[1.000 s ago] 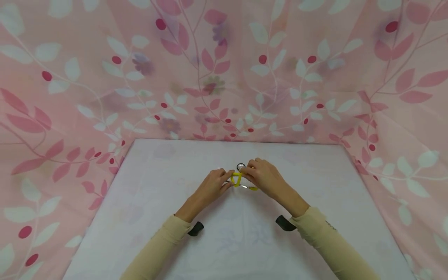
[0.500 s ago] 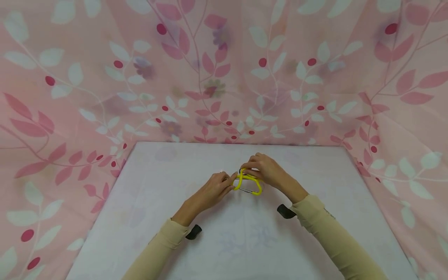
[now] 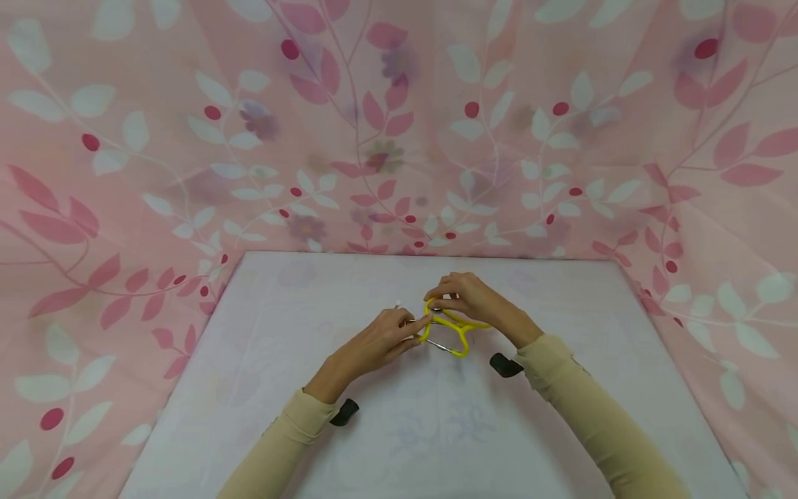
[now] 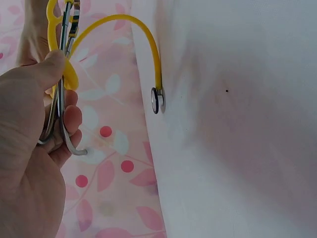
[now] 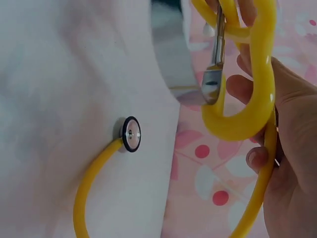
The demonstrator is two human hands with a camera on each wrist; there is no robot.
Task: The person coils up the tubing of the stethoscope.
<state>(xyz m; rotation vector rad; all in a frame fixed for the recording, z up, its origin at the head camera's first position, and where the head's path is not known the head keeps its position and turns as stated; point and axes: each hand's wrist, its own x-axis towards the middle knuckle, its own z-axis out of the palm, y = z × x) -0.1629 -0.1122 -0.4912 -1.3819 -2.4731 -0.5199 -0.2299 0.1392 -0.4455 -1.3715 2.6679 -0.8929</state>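
The stethoscope (image 3: 462,331) seems partly gathered: eartubes (image 4: 61,99) are gripped by the left hand (image 3: 377,336), tubing (image 5: 263,74) by the right hand (image 3: 470,299); the chestpiece (image 5: 131,134) is unheld.

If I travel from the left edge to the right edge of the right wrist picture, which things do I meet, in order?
The lower-left curve of the stethoscope's yellow tubing → the round chest piece → the curved metal band → the right hand.

A looped yellow stethoscope (image 5: 262,89) is being held above the table (image 3: 299,312). Its black-rimmed chestpiece (image 5: 131,134) is being suspended near it.
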